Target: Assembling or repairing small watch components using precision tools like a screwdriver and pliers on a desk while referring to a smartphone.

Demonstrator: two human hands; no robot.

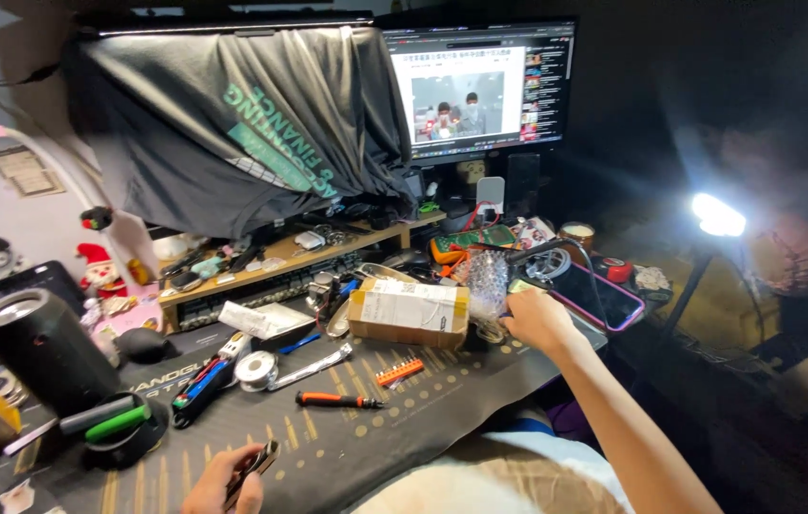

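Clutter covered the counter (347, 447) from edge to edge under a lit monitor (480, 86) and a dark shirt (233, 124) draped beside it. Working down in size, we saw a black cylinder speaker (42, 347) at the near left, then a taped cardboard box (409, 312) in the middle, then a phone in a pink case (599, 297) near the far right edge. Our right hand (537, 319) reached just beside the box, its fingers curled against a clear, bumpy plastic packet (488, 281); we could not tell whether the grip had closed on it or only touched it. That packet looked light, soft and crinkly, likely to slip, so we judged it best pinched at its lower edge. Our left hand (228, 481) sat at the near edge, its grip closed on a small dark slim tool (254, 468) that looked like tweezers or pliers: stiff, light, narrow, best held at mid-length. Nearby lay a solder spool (256, 369), an orange-handled screwdriver (337, 401) and an orange bit strip (399, 372).
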